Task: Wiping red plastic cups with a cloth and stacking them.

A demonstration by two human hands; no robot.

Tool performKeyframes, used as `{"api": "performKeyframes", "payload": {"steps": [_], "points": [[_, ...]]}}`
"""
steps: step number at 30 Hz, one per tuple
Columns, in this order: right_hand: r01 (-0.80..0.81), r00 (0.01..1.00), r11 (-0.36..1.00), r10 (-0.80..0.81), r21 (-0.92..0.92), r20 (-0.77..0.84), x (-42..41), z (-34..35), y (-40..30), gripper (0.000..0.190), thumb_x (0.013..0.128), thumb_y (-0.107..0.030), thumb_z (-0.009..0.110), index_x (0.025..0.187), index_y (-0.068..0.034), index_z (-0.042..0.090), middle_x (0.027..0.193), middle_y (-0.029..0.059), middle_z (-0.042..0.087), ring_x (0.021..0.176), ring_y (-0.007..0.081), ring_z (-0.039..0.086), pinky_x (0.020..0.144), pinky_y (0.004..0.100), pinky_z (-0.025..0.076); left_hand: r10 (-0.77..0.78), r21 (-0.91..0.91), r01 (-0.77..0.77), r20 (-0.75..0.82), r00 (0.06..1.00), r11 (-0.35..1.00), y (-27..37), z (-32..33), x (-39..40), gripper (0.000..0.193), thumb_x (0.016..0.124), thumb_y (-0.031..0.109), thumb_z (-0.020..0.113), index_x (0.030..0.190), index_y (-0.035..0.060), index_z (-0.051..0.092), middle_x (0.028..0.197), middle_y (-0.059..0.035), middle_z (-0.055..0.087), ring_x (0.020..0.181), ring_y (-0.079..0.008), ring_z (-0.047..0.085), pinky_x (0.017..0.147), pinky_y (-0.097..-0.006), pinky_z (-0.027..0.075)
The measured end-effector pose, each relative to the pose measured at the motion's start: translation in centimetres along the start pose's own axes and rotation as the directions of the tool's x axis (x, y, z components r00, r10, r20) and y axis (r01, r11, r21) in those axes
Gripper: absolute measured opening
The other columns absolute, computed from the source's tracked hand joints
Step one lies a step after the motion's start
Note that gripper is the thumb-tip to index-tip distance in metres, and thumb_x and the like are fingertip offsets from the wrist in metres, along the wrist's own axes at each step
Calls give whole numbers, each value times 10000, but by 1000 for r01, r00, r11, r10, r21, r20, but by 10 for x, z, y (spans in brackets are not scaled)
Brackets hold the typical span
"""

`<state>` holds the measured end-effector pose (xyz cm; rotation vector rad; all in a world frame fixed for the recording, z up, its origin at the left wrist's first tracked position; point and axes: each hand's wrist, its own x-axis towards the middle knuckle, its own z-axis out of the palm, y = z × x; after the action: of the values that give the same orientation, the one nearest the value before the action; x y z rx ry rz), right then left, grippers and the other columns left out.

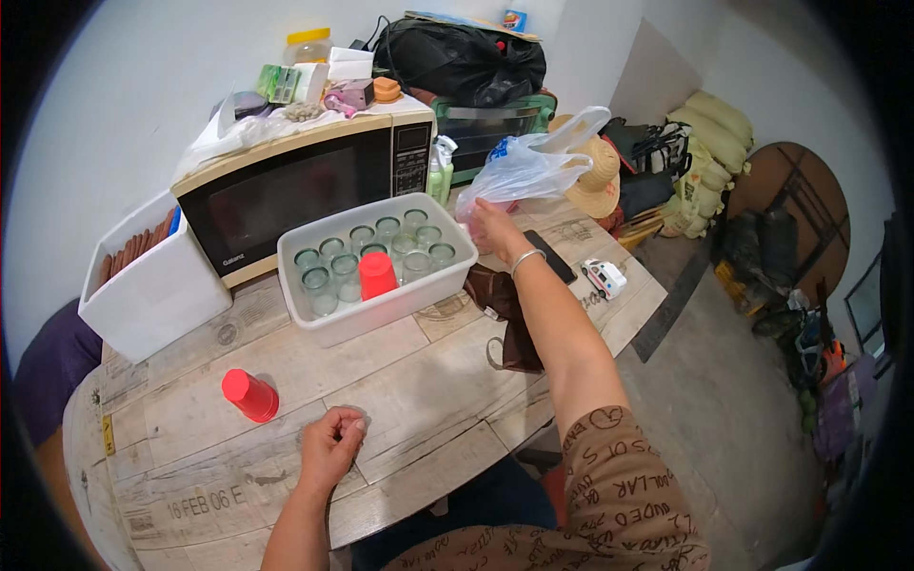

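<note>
My right hand (pixel 493 230), a bangle on its wrist, is at the lower left of a translucent plastic bag (pixel 532 171) with something reddish inside. Its fingertips are against the bag; whether they grip it is unclear. Loosely curled, my left hand (pixel 333 442) rests on the wood-patterned table, holding nothing. Up and to the left of it stands a red plastic cup (pixel 250 395), upside down, perhaps a nested stack. A white plastic tub (pixel 371 321) holds several glass jars (pixel 319 291) and another upside-down red cup (pixel 377 276).
Behind the tub is a microwave oven (pixel 300 189) with assorted items on top. A white box (pixel 153 292) stands at the left. Near my right forearm lie a smartphone (pixel 548 255), a toy ambulance (pixel 604 278) and a brown strapped item (pixel 518 342). Green spray bottles (pixel 440 171) stand behind.
</note>
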<state>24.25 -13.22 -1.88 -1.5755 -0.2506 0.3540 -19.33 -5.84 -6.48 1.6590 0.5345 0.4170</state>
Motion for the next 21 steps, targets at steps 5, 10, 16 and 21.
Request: {"api": "performKeyframes", "payload": {"steps": [5, 10, 16, 21], "points": [[214, 973, 958, -227, -192, -48, 21, -35, 19, 282, 861, -172, 547, 1093, -32, 625, 990, 133, 651, 918, 200, 607, 775, 307, 480, 7, 60, -8, 6, 1000, 998, 4, 2, 3, 123, 831, 121, 626, 878, 8, 608, 631, 4, 573, 568, -55, 503, 542, -204, 421], [363, 926, 698, -196, -617, 322, -20, -62, 34, 337, 804, -247, 658, 1033, -1, 641, 871, 109, 666, 800, 165, 617, 721, 279, 483, 81, 107, -80, -6, 997, 991, 1, 0, 2, 102, 846, 96, 582, 875, -2, 585, 635, 4, 562, 539, -59, 492, 490, -213, 405], [594, 791, 415, -147, -689, 594, -75, -69, 16, 412, 731, -334, 694, 1033, -55, 654, 976, 164, 648, 903, 299, 616, 820, 337, 467, 33, 128, -30, -21, 999, 991, 17, 2, -1, 129, 823, 119, 623, 882, 5, 612, 647, 5, 567, 591, -53, 487, 564, -208, 419], [576, 797, 342, -439, -742, 416, -103, -69, 5, 266, 787, -265, 628, 935, -47, 667, 927, 147, 645, 844, 331, 602, 771, 375, 469, 340, 271, -294, -142, 930, 917, 28, -11, -9, 108, 813, 94, 605, 865, -1, 615, 665, -20, 573, 614, -97, 528, 583, -237, 435]]}}
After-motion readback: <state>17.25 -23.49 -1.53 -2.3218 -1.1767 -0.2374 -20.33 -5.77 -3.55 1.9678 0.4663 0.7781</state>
